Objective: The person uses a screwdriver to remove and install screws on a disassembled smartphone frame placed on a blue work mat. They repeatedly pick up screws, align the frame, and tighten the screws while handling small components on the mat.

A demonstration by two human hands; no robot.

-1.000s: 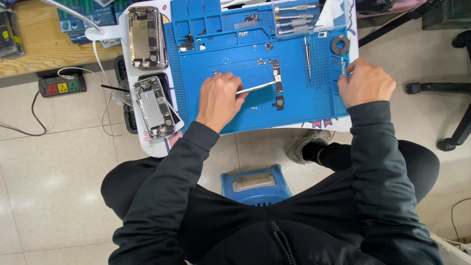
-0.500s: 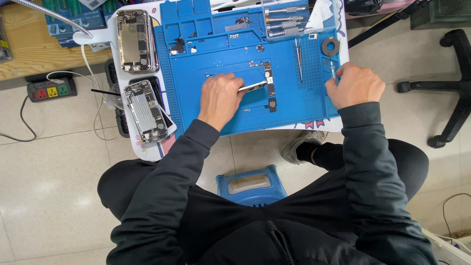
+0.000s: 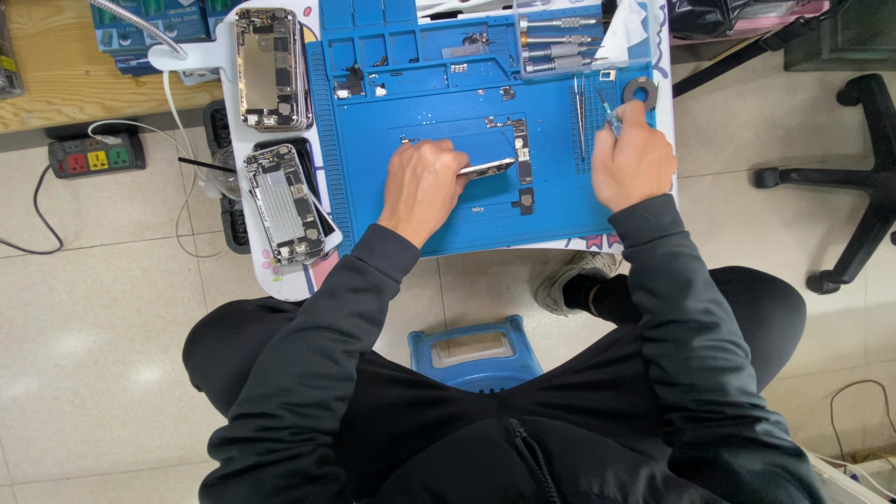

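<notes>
Now, up past your left hand point(image 3: 422, 187), at the far left corner, flat blue-green boxes point(image 3: 149, 26) with pale labels lie on the wooden bench, and below them a dark power strip point(image 3: 96, 155) with red, yellow and green sockets sits on the floor. Your left hand is curled palm-down on the blue mat point(image 3: 560, 210), fingers pinched shut on one end of a thin silver plate point(image 3: 485, 169). That plate lies nearly flat, its long axis running sideways from your fingertips toward your right hand point(image 3: 633, 166), the free end tilted a little away from you and stopping just short of a narrow dark board point(image 3: 521, 149). A small black part point(image 3: 524, 199) sits just nearer you than that board. Your right hand is closed in a fist on a slim blue-tipped tool point(image 3: 611, 118); the tip sticks out beyond your knuckles, pointing away from you and slightly left, next to tweezers point(image 3: 581, 114) and a dark ring point(image 3: 640, 91). Well left of your left hand, two opened phones point(image 3: 278, 201) lie face-down, long axes pointing away from you
</notes>
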